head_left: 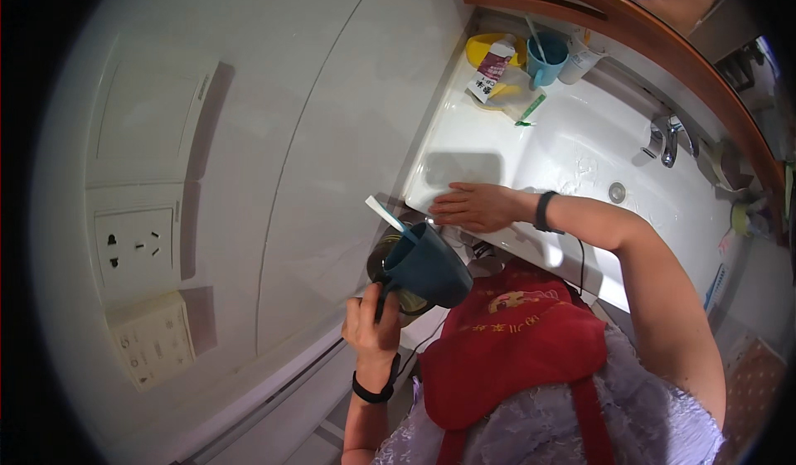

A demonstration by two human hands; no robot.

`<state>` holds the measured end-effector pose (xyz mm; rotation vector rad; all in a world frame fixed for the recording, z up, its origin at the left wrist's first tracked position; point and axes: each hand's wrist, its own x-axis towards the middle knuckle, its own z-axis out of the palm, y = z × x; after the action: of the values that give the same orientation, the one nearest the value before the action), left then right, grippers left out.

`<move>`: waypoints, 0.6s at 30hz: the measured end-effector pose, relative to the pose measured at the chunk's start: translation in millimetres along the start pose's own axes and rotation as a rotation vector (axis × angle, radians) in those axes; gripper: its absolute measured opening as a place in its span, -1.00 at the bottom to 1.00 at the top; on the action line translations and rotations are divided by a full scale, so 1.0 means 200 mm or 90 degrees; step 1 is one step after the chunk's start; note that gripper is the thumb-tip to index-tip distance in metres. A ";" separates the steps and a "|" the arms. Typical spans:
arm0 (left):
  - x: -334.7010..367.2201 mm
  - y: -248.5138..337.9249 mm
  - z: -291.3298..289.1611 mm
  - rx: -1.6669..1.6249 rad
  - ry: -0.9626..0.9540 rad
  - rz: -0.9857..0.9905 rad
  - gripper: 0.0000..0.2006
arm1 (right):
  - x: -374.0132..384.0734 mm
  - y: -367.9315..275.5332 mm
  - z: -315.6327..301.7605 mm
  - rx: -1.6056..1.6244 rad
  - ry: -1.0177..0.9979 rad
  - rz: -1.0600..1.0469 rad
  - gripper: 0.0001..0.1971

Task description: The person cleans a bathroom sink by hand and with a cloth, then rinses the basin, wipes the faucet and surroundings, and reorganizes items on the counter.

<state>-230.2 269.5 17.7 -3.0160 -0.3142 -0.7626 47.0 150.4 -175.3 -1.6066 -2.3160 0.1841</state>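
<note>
My left hand point(370, 326) is closed round the handle of a dark teal mug point(435, 268), which tilts in the air beside the wall. A white toothbrush point(385, 214) sticks up out of the mug; its lower part is hidden inside. Palm down, my right hand point(471, 206) lies with fingers stretched out on the near corner of the white washbasin's ledge point(464, 146), and nothing shows in it. Below the mug, a round dark container point(381, 254) is partly covered by it.
At the ledge's far end stand a light blue cup point(547, 55) with a toothbrush, a white cup point(580, 65), a yellow bowl point(477, 49) and a toothpaste tube point(496, 69). A chrome tap point(668, 142) rises behind the basin. Wall sockets point(133, 245) are on the left.
</note>
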 end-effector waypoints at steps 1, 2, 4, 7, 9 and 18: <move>-0.01 -0.01 0.01 0.007 -0.004 -0.004 -0.66 | 0.06 0.04 0.01 0.018 0.012 -0.023 -0.51; 0.00 -0.01 0.02 0.005 -0.003 0.001 -0.66 | 0.10 0.07 0.01 0.033 0.023 -0.040 -0.50; 0.01 0.01 0.03 -0.021 -0.022 -0.058 -0.68 | 0.18 0.12 -0.02 0.042 0.061 -0.043 -0.50; 0.03 0.01 0.01 0.002 -0.038 -0.019 -0.68 | 0.23 0.17 -0.07 0.070 0.030 -0.008 -0.50; 0.06 0.02 0.00 0.019 -0.047 0.011 -0.67 | 0.22 0.19 -0.04 0.067 0.040 0.011 -0.50; 0.04 0.00 -0.01 0.009 -0.076 -0.020 -0.60 | 0.15 0.27 -0.14 -0.039 0.031 0.217 -0.49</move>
<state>-224.5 271.8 22.5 -3.0567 -0.3676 -0.5817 95.0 196.8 -158.9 -2.0044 -2.0159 0.1499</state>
